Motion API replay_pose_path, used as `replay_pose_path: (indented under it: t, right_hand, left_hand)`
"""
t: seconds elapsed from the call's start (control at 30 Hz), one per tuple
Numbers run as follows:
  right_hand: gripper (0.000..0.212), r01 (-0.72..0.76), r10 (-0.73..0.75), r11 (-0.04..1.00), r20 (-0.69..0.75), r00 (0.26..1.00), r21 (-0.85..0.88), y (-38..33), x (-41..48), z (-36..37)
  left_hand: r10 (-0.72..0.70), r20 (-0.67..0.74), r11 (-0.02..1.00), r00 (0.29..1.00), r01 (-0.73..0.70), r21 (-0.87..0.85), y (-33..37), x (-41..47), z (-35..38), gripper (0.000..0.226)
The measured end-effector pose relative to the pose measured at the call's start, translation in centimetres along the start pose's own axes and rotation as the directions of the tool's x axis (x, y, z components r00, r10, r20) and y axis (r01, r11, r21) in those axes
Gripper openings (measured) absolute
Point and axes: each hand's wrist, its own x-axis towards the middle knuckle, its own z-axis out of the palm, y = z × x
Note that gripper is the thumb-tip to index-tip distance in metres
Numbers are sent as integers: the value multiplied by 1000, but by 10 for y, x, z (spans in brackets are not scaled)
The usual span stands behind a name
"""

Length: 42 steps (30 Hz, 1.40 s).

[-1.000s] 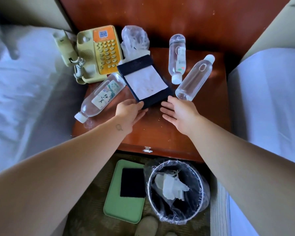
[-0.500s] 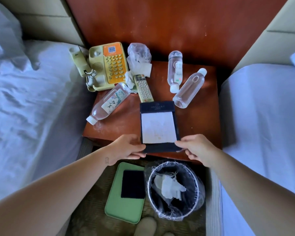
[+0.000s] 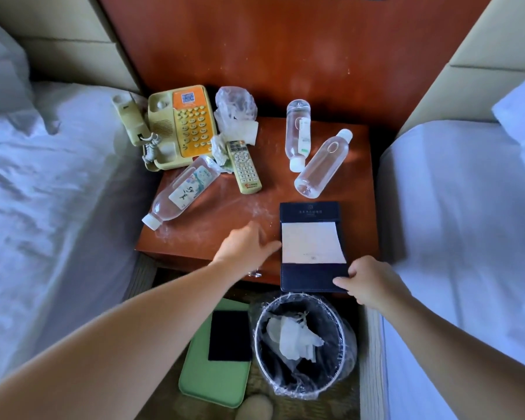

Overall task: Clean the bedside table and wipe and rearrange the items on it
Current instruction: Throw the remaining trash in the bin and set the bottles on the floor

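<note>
Roughly, from the left bed inward.

- Telephone (image 3: 179, 128) sits at the back-left corner of the table (image 3: 194, 241). Its handset (image 3: 129, 119) lies beside the base, out toward the bed.
- Labelled bottle (image 3: 184, 192) lies on its side in front of the phone, cap toward the front-left corner.
- On the floor below is a green tray (image 3: 215, 368) with a dark cloth (image 3: 229, 334) on it.
- Crumpled plastic wrapper (image 3: 235, 106) is at the back, with the remote (image 3: 244, 166) just in front of it. White dust streaks the bare wood mid-table.
- Left hand (image 3: 243, 247) is low over the front edge, fingers straight, released, holding nothing. The fingertips reach the folder's left edge; contact uncertain.
- Small clear bottle (image 3: 297, 133) and larger clear bottle (image 3: 323, 165) both lie flat, close together.
- Notepad folder (image 3: 312, 247) is at the front right, its lower end overhanging the table edge above the lined bin (image 3: 300, 344).
- Right hand (image 3: 367, 281) grasps the folder's lower right corner, thumb on the cover. The fingers beneath are not seen.

Handling, as a judgement:
- The folder looks stiff, flat and light, with a smooth cover.
- The paper sheet curls at one corner and may slide, so pinch the dark lower band or the long edges, not the paper.
- The bottles are round and likely to roll, so grip them mid-body.
</note>
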Motion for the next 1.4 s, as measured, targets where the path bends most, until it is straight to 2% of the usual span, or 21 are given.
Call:
replay_pose_path:
  t: [0.07, 0.13, 0.2, 0.3, 0.37, 0.43, 0.53, 0.63, 0.73, 0.83, 0.93, 1.03, 1.13, 1.23, 1.3, 1.4]
  right_hand:
    - [32, -3, -9, 992, -88, 996, -129, -11, -5, -6]
    - [25, 45, -75, 984, -171, 982, -171, -27, -7, -15]
    - [21, 115, -154, 976, -212, 965, -183, -47, -3, -25]
    - [39, 221, -287, 941, -256, 923, -258, -83, 10, -38]
    - [36, 324, -386, 919, -350, 854, -223, -107, 19, -43]
    - [23, 431, -457, 887, -429, 779, -163, -128, 30, -42]
    - [23, 485, -440, 874, -473, 763, -31, -155, 51, -41]
    - [33, 486, -409, 871, -438, 801, 74, -170, 72, -38]
    - [34, 484, -414, 872, -421, 807, 69, -180, 86, -33]
    - [33, 497, -450, 868, -422, 787, 4, -193, 95, -33]
    - [39, 536, -504, 843, -385, 773, -28, -211, 104, -33]
    - [43, 579, -595, 802, -270, 757, -145, -230, 111, -27]
    - [44, 632, -678, 727, -134, 723, -268, -241, 115, -11]
    - [48, 634, -702, 686, -96, 706, -357, -241, 119, 3]
    - [44, 619, -722, 663, -138, 678, -421, -238, 118, 5]
    - [26, 604, -763, 625, -224, 607, -495, -236, 112, 4]
  left_hand:
    - [-30, -160, 994, 987, 13, -108, 1, 20, -19, 46]
    - [-69, -260, 980, 963, 17, -199, 3, 41, -38, 53]
    - [-79, -298, 981, 951, 22, -191, 4, 62, -52, 61]
    - [-84, -284, 985, 955, 37, -168, 3, 92, -62, 67]
    - [-65, -307, 989, 950, 20, -149, 1, 105, -61, 66]
    - [-38, -347, 988, 937, -16, -152, 0, 112, -56, 68]
    - [-1, -384, 981, 923, -74, -179, -4, 116, -53, 75]
    - [119, -314, 973, 942, -174, -152, -12, 116, -55, 76]
    - [239, -230, 966, 943, -255, -44, -16, 110, -65, 54]
    - [347, -325, 937, 880, -312, 157, -16, 115, -89, 34]
    - [367, -379, 881, 849, -187, 434, -16, 136, -122, 46]
    - [316, -328, 815, 890, -78, 574, -17, 154, -142, 49]
    - [270, -266, 815, 925, -72, 576, -20, 162, -142, 41]
    - [306, -242, 788, 921, -103, 607, -22, 162, -136, 35]
    - [351, -245, 781, 904, -138, 610, -24, 161, -136, 30]
    - [387, -284, 834, 877, -202, 513, -28, 155, -142, 28]
